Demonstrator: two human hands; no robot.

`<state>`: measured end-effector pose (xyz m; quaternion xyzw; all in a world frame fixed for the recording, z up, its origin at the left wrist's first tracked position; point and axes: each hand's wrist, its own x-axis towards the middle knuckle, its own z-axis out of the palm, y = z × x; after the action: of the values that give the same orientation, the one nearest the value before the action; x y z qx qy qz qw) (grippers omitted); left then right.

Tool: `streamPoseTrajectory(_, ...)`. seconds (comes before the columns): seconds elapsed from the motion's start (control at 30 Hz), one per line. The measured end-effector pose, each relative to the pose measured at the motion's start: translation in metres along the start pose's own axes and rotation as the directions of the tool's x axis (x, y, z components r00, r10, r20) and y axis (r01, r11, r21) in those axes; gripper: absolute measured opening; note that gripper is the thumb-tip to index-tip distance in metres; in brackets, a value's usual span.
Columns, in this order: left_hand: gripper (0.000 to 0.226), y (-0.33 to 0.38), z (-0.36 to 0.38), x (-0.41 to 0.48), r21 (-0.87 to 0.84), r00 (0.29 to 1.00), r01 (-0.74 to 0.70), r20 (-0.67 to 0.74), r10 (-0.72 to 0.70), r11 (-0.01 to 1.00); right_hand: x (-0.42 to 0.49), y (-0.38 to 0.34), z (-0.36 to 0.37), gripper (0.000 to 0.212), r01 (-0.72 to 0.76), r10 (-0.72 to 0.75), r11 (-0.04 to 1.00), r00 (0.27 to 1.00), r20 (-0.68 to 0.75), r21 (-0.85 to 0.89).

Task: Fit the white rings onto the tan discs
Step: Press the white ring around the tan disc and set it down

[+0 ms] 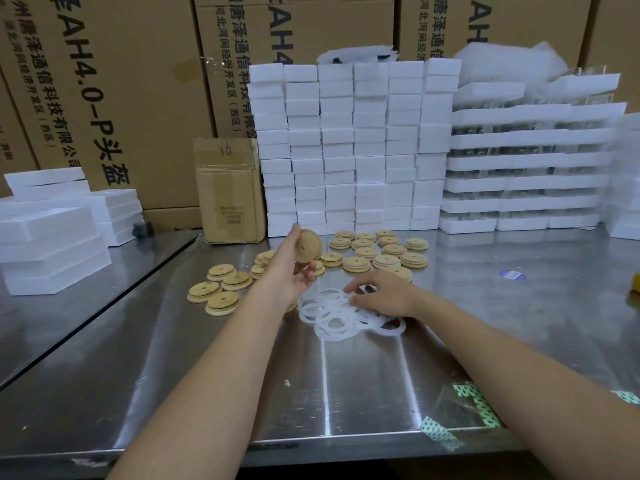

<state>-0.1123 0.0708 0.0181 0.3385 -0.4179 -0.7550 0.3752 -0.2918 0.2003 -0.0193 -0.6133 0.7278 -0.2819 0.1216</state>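
White foam blocks (52,237) sit stacked at the far left on a steel desk (346,375), with tall brown cartons (121,98) printed in dark lettering standing behind them. A smaller cardboard box (230,192) stands upright at the back of the desk, just left of a wall of stacked white foam pieces (353,147). In front of that box a loose group of tan discs (221,289) lies flat, some overlapping, each with a small hole in the middle. The left hand (294,268) is raised above the desk near them, thumb up and fingers curled below, gripping a single tan disc (310,245) on edge so that its holed face turns toward the camera; no ring shows on it. Just right of and below that hand, a heap of white rings (332,317) lies tangled on the desk. The right hand (377,294) rests palm down on the heap, fingers bent with their tips on the rings; whether it has pinched one I cannot tell. Beyond it a second spread of tan discs (377,249) lies flat near the foam wall. Further right stand stacked white trays (526,161), a blue round sticker (512,274) on the desk, strips of green-and-white tape (474,400) near the front edge, and a yellow object (635,282) cut off by the frame.
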Motion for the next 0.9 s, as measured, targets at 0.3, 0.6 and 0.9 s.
streamPoseTrajectory(0.3, 0.029, -0.008, 0.008, -0.002, 0.242, 0.989, -0.145, 0.074, 0.130, 0.959, -0.003, -0.010, -0.001, 0.013, 0.005, 0.023, 0.975, 0.992, -0.122, 0.223)
streamPoseTrajectory(0.6, 0.019, -0.017, 0.012, -0.001, 0.541, 0.943, -0.312, 0.079, 0.322, 0.781, -0.005, -0.020, -0.005, 0.010, 0.152, -0.026, 0.865, 0.965, -0.261, 0.478)
streamPoseTrajectory(0.9, 0.024, -0.018, 0.021, -0.019, 0.684, 0.946, -0.321, 0.265, 0.187, 0.655, -0.004, -0.023, -0.006, 0.010, 0.264, -0.059, 0.830, 0.918, -0.392, 0.492)
